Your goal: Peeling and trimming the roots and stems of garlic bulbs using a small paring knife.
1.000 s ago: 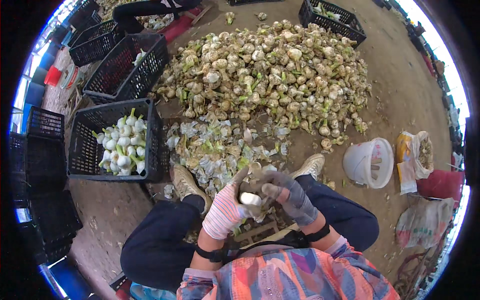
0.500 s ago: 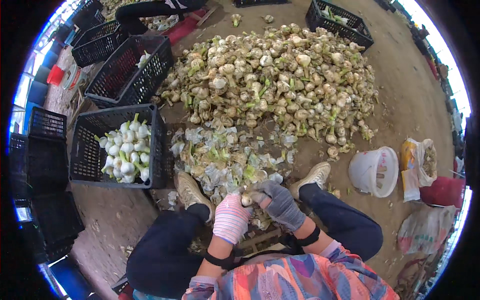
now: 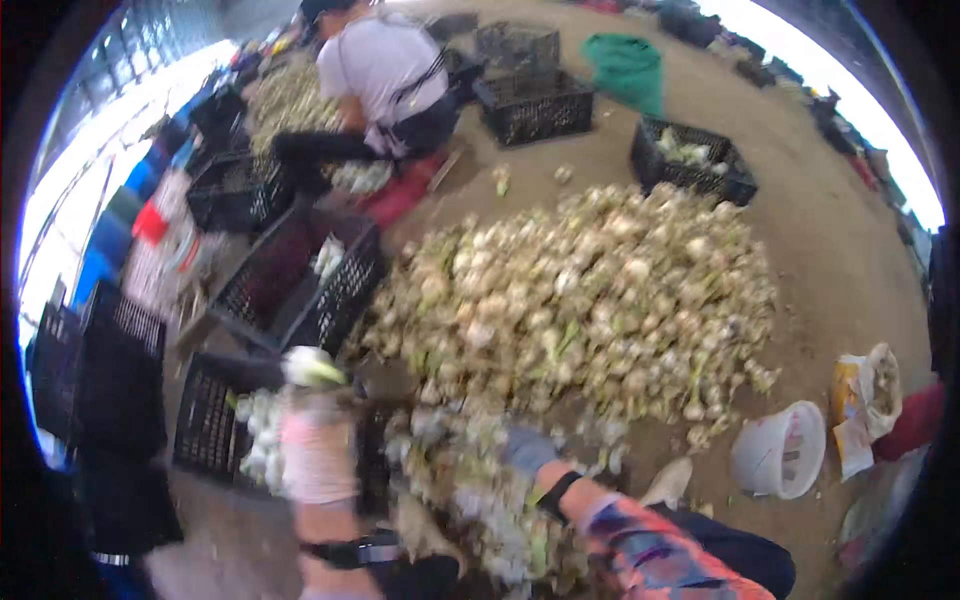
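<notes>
Evidently, the left hand, in a striped glove, has its fingers clamped on a white garlic bulb, its green end pointing right. That bulb is raised by the far side of a black plastic crate, where more white bulbs lie beside the glove. The gray-gloved right hand is well apart, near the papery garlic skins and the heap of dirty garlic; blur hides whether its fingers are apart or pinching something. A slackened grip could let the held bulb strike the crate's rim and bruise, or roll among the skins; a hard drop might dent the white bulbs.
</notes>
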Tool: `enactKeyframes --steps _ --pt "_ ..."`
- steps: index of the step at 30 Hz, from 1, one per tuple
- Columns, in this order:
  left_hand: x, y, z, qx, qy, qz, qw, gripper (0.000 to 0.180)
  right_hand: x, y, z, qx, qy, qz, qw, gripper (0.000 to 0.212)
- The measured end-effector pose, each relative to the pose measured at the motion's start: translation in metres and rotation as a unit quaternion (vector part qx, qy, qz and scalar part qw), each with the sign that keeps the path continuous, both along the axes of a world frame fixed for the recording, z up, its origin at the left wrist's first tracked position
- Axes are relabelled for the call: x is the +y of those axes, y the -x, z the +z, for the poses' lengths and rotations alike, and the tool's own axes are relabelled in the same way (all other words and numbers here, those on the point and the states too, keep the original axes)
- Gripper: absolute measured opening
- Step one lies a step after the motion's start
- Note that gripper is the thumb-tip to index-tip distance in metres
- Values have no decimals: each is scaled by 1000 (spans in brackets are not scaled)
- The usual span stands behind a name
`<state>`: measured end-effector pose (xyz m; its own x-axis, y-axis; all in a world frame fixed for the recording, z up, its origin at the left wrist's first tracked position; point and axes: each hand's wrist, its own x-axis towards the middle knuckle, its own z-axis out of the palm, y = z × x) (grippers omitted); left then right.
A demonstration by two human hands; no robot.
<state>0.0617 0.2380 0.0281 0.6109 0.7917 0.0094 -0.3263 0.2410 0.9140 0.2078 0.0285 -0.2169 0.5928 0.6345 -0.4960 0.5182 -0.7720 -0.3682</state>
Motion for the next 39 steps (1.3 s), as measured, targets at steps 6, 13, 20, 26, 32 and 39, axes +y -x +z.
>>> enactKeyframes --steps 6,13,20,26,32,39 --pt "42 2 30 54 -51 114 991 35 33 -11 -54 121 38 -1 992 57" --pt "-112 28 -174 434 -44 -41 899 43 -27 39 5 99 -276 -8 956 58" --pt "-224 18 -70 374 82 -131 914 31 -119 63 118 173 -338 -92 920 50" --pt "-243 25 -79 248 -66 -121 959 58 -147 62 158 119 -328 -60 935 47" --pt "-274 21 -19 -13 290 -159 944 29 -165 79 169 250 -441 -135 852 62" --pt "-271 44 -6 280 -422 -144 850 55 -184 87 128 223 -482 -90 843 65"
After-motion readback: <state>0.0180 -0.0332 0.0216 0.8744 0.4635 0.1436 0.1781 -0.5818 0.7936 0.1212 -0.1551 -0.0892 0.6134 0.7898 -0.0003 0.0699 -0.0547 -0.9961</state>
